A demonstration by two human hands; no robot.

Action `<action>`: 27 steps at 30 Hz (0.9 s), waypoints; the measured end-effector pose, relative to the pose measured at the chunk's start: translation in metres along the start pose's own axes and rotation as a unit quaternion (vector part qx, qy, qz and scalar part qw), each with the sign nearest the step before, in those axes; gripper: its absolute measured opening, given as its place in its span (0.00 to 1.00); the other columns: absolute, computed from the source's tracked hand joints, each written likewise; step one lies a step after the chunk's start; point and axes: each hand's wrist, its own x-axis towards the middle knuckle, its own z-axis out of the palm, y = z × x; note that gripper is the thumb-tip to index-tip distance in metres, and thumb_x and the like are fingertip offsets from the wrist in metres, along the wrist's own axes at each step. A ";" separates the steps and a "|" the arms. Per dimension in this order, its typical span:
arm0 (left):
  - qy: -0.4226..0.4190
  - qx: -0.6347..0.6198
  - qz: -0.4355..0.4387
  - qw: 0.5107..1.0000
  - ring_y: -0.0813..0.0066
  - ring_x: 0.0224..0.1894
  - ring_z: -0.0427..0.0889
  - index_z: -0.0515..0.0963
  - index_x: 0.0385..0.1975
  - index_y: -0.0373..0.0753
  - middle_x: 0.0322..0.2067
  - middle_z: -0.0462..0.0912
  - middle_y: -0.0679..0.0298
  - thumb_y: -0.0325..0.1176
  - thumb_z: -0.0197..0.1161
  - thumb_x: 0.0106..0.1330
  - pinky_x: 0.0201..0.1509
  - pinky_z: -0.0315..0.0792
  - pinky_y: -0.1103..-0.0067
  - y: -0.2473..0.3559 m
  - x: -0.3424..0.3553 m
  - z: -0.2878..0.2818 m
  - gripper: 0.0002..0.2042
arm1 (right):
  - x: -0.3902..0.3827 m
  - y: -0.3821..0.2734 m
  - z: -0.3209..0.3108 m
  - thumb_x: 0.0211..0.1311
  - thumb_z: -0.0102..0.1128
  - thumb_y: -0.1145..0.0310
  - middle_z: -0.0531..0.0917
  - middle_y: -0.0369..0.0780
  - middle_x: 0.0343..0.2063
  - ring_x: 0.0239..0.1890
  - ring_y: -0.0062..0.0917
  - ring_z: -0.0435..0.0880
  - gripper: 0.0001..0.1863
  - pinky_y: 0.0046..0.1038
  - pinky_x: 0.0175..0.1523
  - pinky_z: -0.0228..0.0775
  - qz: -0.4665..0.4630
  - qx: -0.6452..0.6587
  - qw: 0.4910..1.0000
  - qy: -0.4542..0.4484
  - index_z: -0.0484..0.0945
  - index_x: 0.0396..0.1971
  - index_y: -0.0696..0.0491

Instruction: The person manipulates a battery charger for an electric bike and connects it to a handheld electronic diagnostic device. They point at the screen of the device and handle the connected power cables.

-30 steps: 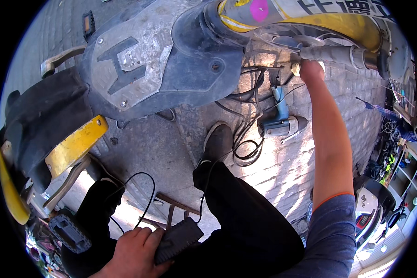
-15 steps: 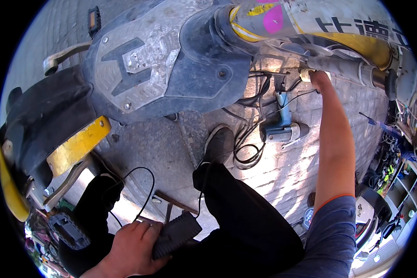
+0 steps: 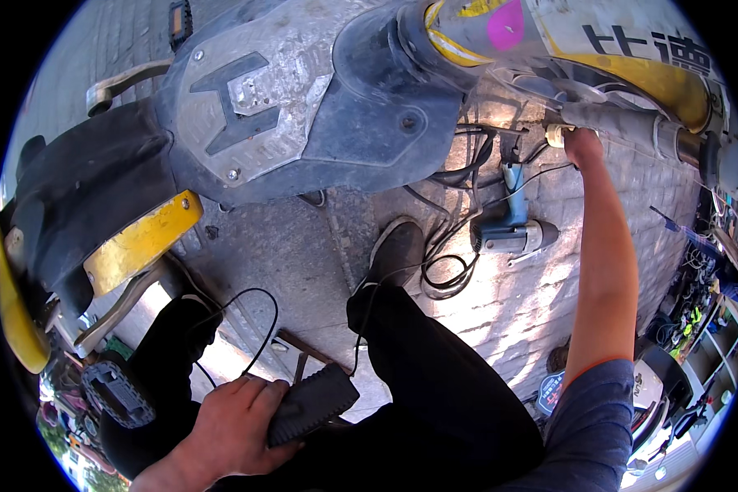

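Observation:
My left hand [image 3: 231, 430] is closed around a black ribbed box [image 3: 313, 405], which looks like a charger, above my lap. Thin black cords [image 3: 272, 305] run from it, one toward my right hand. My right arm stretches far forward. Its hand [image 3: 583, 149] is closed at a pale yellow block [image 3: 556, 135] that looks like a socket, beside the scooter's front fork; the fingertips are hidden. The thin cord ends at this hand, but what the fingers hold cannot be made out. A blue power drill [image 3: 514, 221] lies on the paving left of my right forearm.
An electric scooter [image 3: 361, 156] with a grey footboard and yellow trim stretches across the far side. Coiled black cable [image 3: 448, 275] lies by my shoe [image 3: 395, 250]. Shelves [image 3: 713, 348] and another vehicle [image 3: 649, 394] stand at the right edge.
The view has shifted slightly, so the scooter and drill appear further right. Both hands keep their places and their holds; the black box is tilted about the same.

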 end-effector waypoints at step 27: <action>0.117 -0.155 -0.040 0.980 0.52 0.45 0.87 0.75 0.61 0.31 0.44 0.84 0.50 0.48 0.85 0.47 0.53 0.79 0.65 -0.011 -0.020 -0.021 0.42 | -0.185 -0.069 -0.016 0.80 0.61 0.63 0.88 0.39 0.37 0.40 0.22 0.83 0.13 0.26 0.50 0.74 -0.036 0.622 0.767 0.150 0.84 0.47 0.58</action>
